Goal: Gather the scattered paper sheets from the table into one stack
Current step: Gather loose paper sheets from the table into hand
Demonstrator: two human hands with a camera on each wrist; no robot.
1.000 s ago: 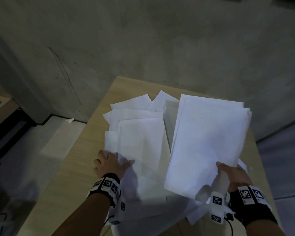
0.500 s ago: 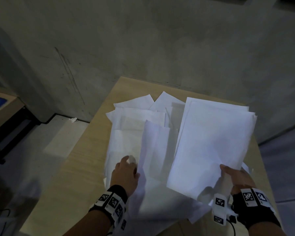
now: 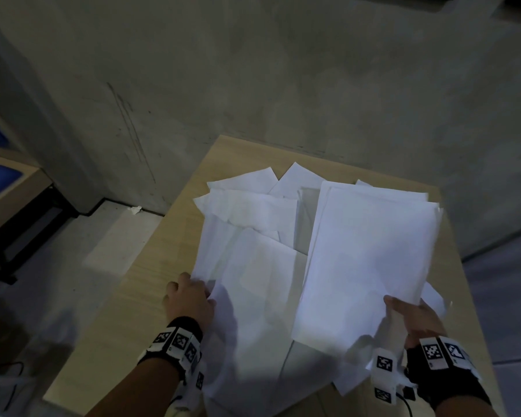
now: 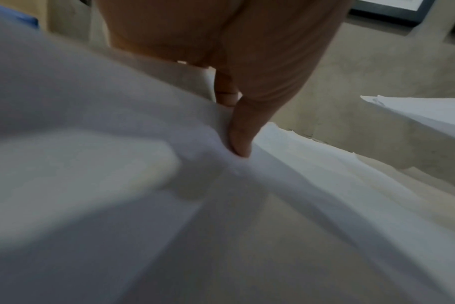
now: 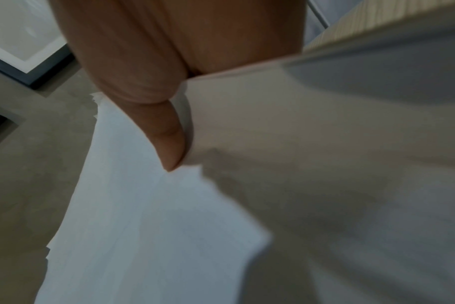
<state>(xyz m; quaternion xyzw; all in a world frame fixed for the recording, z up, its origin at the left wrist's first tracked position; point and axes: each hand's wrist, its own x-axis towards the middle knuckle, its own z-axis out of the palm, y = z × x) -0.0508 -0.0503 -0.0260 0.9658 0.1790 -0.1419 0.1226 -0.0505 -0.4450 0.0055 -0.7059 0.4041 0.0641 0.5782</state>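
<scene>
White paper sheets lie overlapping on a light wooden table. My right hand holds a gathered stack of sheets by its near edge, lifted above the table, thumb on top. My left hand pinches the near left edge of a loose sheet on the left side of the pile; the thumb presses on the paper with fingers underneath. More loose sheets fan out behind it, and others lie near the front edge.
A concrete wall rises right behind the table. Grey floor lies to the left, with a dark-framed piece of furniture at the far left. Bare table surface shows along the left edge and at the far corner.
My left hand lifted a sheet upright half a second ago and has moved left to the pile's near left edge, the sheet now lying lower. The right hand's stack has barely moved.
</scene>
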